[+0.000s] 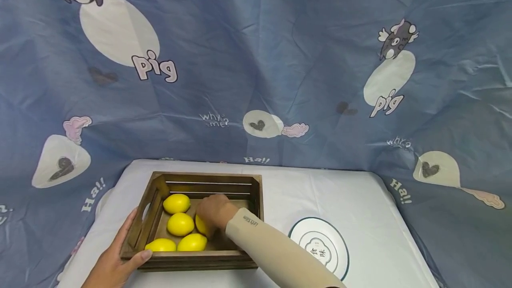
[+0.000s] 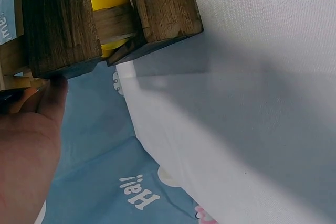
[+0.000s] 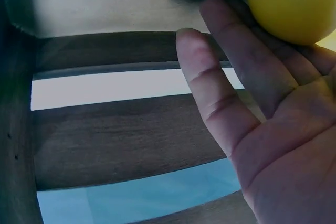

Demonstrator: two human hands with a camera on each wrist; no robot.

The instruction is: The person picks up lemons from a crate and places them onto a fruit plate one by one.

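While the left hand (image 1: 114, 258) grips the crate (image 1: 200, 261) at eight o'clock, the right hand (image 1: 217, 211) pinches a lemon (image 1: 201, 226) inside.

The kind of room cannot be told for certain; it looks like a small screened-off corner. Creased blue fabric (image 1: 328, 57), printed with cartoon pigs (image 1: 396, 41) and words such as "Ha!!", hangs behind a white-covered surface (image 1: 288, 194). The plate (image 1: 318, 250) and lemons (image 1: 180, 224) look homely without settling it.
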